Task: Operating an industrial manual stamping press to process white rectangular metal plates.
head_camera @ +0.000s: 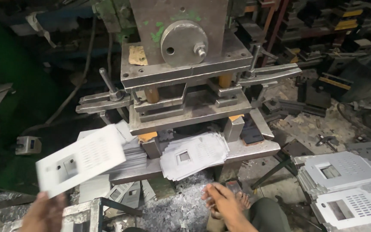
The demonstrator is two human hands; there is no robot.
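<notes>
Your left hand (44,213) pinches the punched metal sheet (81,160) by its lower corner, left of the press bed (254,150). It looks thin, light, sharp-edged; grip flat margins. Your right hand (222,201) hangs half-open, empty.

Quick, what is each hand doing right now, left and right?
Left hand: closed on a flat perforated metal sheet, lifted and blurred.
Right hand: open, holding nothing, hovering below the sheet stack.
</notes>
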